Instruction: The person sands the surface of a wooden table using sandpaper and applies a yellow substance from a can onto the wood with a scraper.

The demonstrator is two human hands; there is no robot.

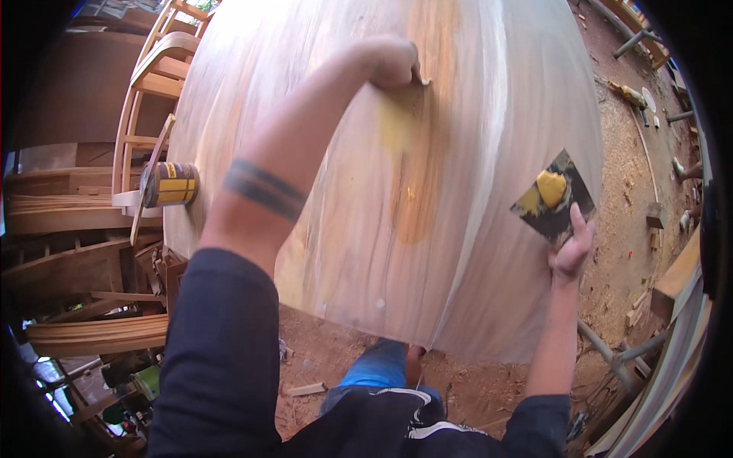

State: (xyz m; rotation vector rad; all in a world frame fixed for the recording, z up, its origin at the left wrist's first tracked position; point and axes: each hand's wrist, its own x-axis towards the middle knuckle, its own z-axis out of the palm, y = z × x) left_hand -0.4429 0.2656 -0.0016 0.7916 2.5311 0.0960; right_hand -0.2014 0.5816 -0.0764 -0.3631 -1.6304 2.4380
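Observation:
My left hand is stretched out over the far half of a large wooden tabletop. Its fingers are curled down and closed against the wood; what they grip is hidden and blurred. Just below them lies a blurred yellowish smear, and nearer to me a small yellow dab sits on an orange-brown streak of the grain. On the right, my right hand holds a dark square plate by its near corner. A lump of yellow putty rests on the plate, with smears around it.
At the tabletop's left edge is a tin can with a yellow label, a wooden strip against it. Wooden chair frames and stacked curved boards stand left. Sawdust covers the ground right, with a power tool and metal legs.

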